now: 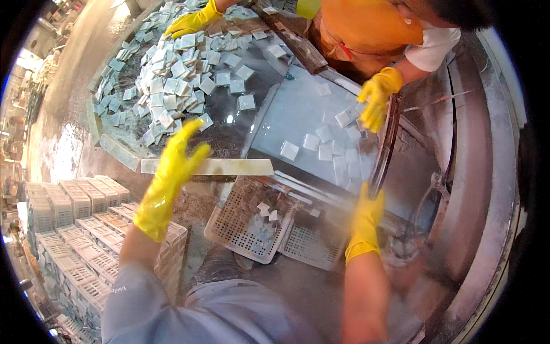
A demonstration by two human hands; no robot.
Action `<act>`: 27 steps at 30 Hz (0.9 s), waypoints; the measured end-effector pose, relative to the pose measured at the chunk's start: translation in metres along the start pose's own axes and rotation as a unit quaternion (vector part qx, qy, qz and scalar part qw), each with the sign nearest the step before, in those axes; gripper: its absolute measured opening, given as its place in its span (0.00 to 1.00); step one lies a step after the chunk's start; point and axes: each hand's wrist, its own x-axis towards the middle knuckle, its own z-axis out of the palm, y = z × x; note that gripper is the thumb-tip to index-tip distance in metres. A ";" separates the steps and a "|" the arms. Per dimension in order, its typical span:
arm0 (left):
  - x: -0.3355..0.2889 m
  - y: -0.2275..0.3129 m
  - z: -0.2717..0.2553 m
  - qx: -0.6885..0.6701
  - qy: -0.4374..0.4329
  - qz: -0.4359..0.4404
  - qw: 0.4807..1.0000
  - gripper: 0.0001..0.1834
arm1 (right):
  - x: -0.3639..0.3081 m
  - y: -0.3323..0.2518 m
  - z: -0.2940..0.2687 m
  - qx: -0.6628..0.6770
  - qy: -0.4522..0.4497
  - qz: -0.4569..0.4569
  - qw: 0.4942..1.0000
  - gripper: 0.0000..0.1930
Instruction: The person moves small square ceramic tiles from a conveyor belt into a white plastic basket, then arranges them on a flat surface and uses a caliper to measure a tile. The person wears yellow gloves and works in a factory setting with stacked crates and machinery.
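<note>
Left hand [175, 164] spread wide; right hand [365, 219] — grip unclear. Tile pile [172, 80], upper left, seemingly largely left (few in basket [231, 228], lower centre).

text: small pale lettering [116, 289] | on: left grey sleeve [136, 303]

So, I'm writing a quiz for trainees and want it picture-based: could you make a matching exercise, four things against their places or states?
1. Person's left hand in a yellow rubber glove
2. Heap of pale blue-green square tiles
3. Stacked off-white slotted plastic crates
4. Bright orange garment

A. Lower left of the picture
B. Top, right of centre
C. Open, fingers apart
D. Upper left of the picture

Pairs: 1-C, 2-D, 3-A, 4-B
</note>
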 end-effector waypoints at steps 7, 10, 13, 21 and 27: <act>0.082 -0.202 -0.026 0.275 0.206 -0.311 0.886 0.48 | 0.005 0.014 0.017 -0.023 0.063 -0.016 0.998 0.31; 0.086 -0.195 0.014 0.332 0.190 -0.234 0.893 0.50 | -0.002 0.007 0.011 -0.029 0.070 -0.018 0.997 0.29; 0.086 -0.170 0.049 0.363 0.137 -0.202 0.899 0.50 | -0.007 -0.003 0.005 -0.035 0.065 -0.038 0.997 0.28; 0.117 -0.029 0.147 0.308 0.052 -0.046 0.949 0.45 | -0.004 0.003 0.008 -0.052 0.074 -0.029 0.995 0.27; 0.132 -0.004 0.178 0.318 -0.023 0.146 0.937 0.44 | -0.001 0.003 0.006 -0.010 0.024 0.004 1.000 0.30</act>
